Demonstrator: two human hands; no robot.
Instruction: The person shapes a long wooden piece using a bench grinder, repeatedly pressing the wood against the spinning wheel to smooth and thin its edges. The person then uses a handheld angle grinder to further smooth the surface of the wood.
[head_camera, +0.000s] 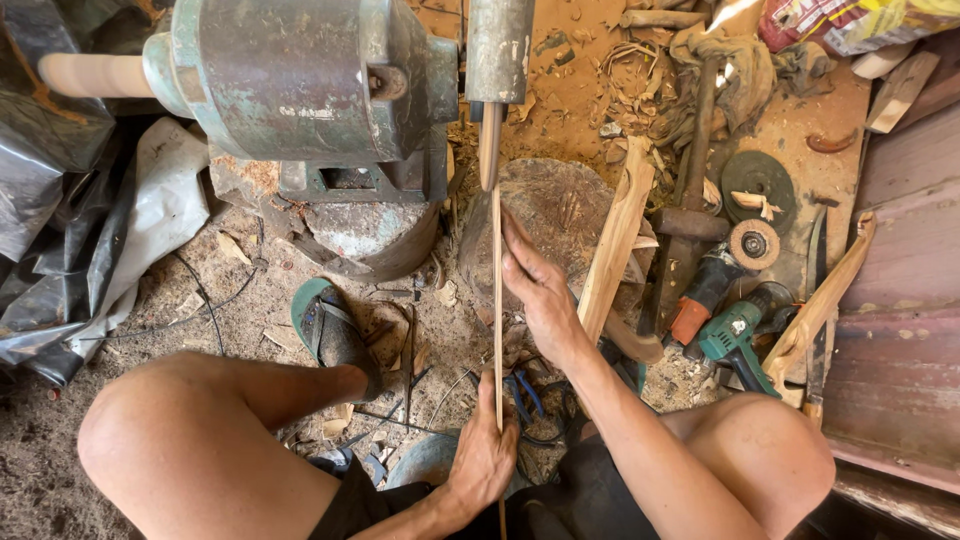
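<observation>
Low over the dirt floor (150, 300), between the person's bent knees, both hands work one long thin pale wooden stick (497, 300). Left hand (483, 455) closed around the stick's near end, fingers wrapped, close to the lap. Right hand (540, 290) further up, fingers extended and laid flat along the stick's side, pressing rather than gripping. Hands apart along the shaft.

Stick runs straight away from the body. Its far end meets the dark tapered tip (488, 145) under a grey cylindrical metal spindle (499, 50) of a worn green-painted bench machine (300, 75). Contact looks made; whether the spindle turns, cannot tell.

Stick appears already slim and even along its visible length, so shaping looks well advanced. Judged from that, the end at the spindle is the part now being worked. No finished pieces clearly visible nearby.

Behind the stick, a round weathered wooden stump (560, 215). Rough split length of pale wood (615, 240) leans across it. Right of that: dark long-handled hammer (690, 200), orange-and-black angle grinder with disc (725, 270), green power drill (735, 340), loose dark grinding disc (758, 180), curved wooden blank (820, 300). Left foot in a teal rubber sandal (330, 335). Crumpled black plastic sheeting (50, 220) at far left. Shavings and sawdust across the ground.
</observation>
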